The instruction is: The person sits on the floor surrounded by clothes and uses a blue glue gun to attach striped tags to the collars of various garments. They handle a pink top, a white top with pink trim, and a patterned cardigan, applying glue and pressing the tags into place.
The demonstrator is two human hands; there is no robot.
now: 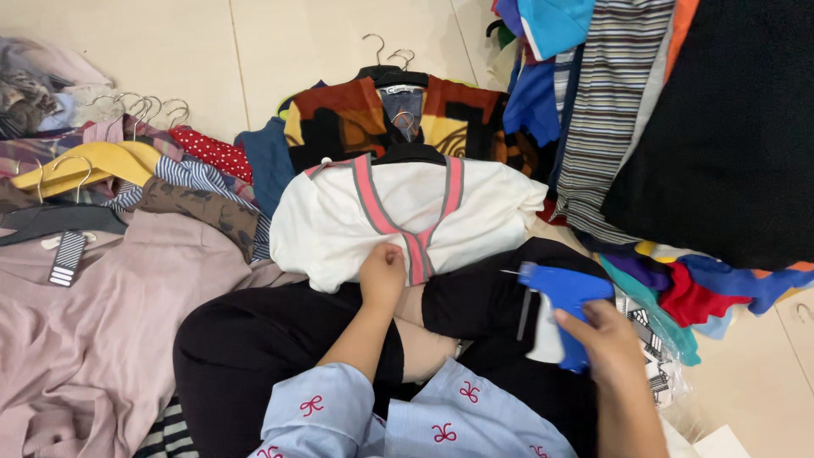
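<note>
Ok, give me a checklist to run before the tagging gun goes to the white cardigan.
1. Left hand pinches the white cardigan at its pink-trimmed front: ok.
2. Right hand grips the blue tagging gun: ok.
3. Needle points toward the cardigan, apart from it: ok.
4. Fingers clear of the needle tip: ok.
5. Tag loaded in the gun: cannot tell.
6. Cardigan on its black hanger: ok.

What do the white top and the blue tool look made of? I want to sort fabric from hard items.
White top: soft knit-like fabric, matte, judging by its folds; pink-and-grey trim. Blue tagging gun in the right hand: apparently hard moulded plastic, smooth, slightly glossy. The left hand pinches the top's placket.
</note>
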